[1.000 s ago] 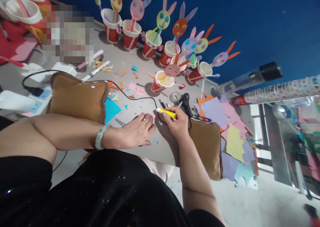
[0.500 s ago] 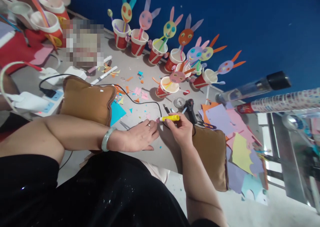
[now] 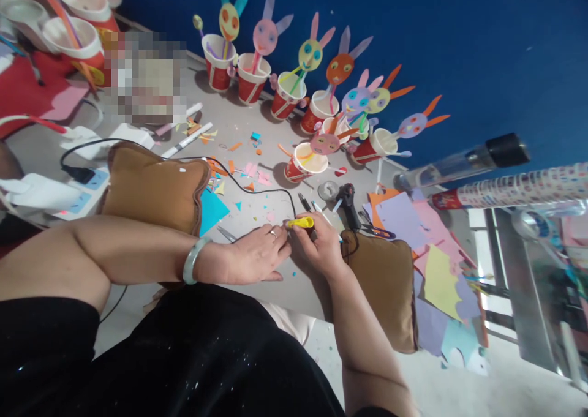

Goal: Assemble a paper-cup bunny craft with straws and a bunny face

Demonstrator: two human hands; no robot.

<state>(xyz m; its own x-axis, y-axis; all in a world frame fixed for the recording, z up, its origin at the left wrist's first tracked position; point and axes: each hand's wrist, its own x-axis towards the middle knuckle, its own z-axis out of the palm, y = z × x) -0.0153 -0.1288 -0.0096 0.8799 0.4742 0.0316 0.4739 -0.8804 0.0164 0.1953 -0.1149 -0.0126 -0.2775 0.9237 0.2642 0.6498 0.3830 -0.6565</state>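
Note:
My left hand point(image 3: 252, 251) lies palm down on the grey table, fingers stretched forward and thumb apart. Its fingertips press at the tabletop beside my right hand; anything small beneath them is hidden. My right hand point(image 3: 319, 245) is closed around a yellow pen-like tube point(image 3: 302, 222), held low and nearly level. The tube's right end looks hollow, and its left end meets the left fingertips. Scissors point(image 3: 226, 233) lie partly under the left hand. Just beyond the right hand are a dark pen point(image 3: 304, 202) and a black glue gun point(image 3: 350, 206).
Several red paper cups with paper rabbit faces point(image 3: 287, 95) line the blue wall. Brown cushions flank the hands, one left point(image 3: 154, 187), one right point(image 3: 381, 282). A black cord point(image 3: 229, 173) crosses scattered paper scraps. Coloured paper sheets point(image 3: 395, 215) lie right, near a clear tube point(image 3: 454, 163).
My right hand has shifted slightly left and down, and the yellow tube now points more toward me, looking shorter. My left hand has hardly moved. The whole view has shifted a little.

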